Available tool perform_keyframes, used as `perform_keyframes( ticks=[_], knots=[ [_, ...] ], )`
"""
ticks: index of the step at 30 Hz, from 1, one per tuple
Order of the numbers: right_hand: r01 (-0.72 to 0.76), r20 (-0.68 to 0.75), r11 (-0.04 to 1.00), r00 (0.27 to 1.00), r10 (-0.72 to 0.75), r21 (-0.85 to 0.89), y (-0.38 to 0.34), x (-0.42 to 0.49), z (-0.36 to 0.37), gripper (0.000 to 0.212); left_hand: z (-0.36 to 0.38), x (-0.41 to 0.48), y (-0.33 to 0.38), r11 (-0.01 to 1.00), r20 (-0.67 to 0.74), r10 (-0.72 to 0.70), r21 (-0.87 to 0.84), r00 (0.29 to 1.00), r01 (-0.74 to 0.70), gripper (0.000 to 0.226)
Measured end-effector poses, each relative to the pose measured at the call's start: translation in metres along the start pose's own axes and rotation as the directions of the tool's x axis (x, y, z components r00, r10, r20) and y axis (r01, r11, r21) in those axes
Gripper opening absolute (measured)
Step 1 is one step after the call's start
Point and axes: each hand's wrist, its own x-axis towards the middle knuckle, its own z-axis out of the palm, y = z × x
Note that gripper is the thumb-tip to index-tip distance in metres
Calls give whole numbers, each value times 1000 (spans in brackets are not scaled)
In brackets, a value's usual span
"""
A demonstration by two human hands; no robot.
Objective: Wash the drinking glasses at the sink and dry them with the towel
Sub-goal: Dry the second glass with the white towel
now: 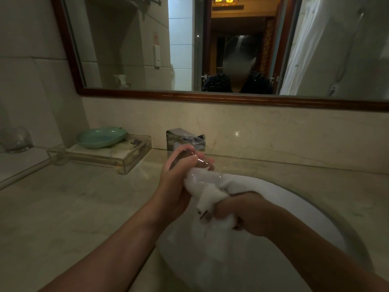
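Note:
Over the white sink basin (294,199), my left hand (179,182) grips a clear drinking glass (202,165), lying on its side with its base toward the tap. A white towel (212,186) is stuffed into the glass's mouth and hangs down into the basin. My right hand (237,211) grips the bunched towel just below the glass. Another clear glass (15,139) stands at the far left on the counter.
A chrome tap (183,140) stands behind my hands. A clear acrylic tray (109,153) with a green dish (101,137) sits on the marble counter (73,207) to the left. A wood-framed mirror (210,95) runs along the wall.

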Motion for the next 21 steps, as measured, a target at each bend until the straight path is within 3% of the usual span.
perform_keyframes(
  ticks=[2,5,8,11,13,17,21],
  knots=[
    [116,76,992,990,-119,50,4,-3,-1,32,-1,2,0,1000,52,14,-5,999,-14,19],
    [219,84,973,971,-224,73,-1,-6,5,44,-1,5,-2,999,-115,-42,29,993,46,39],
    [183,36,969,983,-180,-164,-4,-7,-3,37,-5,5,-7,995,-180,-89,37,980,97,31],
    [118,-37,805,985,-171,-581,2,-5,-9,27,-4,4,-10,995,-213,-86,25,973,93,8],
    [83,-66,733,983,-172,-676,0,-5,-8,27,-1,3,-14,997,-256,-72,20,964,79,9],
    [138,-83,777,968,-238,-614,-3,-5,-10,33,6,2,-13,995,-254,-77,-75,964,60,14],
    [196,-39,905,973,-227,-378,2,-3,-16,51,10,1,-8,989,-168,-51,-143,984,27,12]
  ],
)
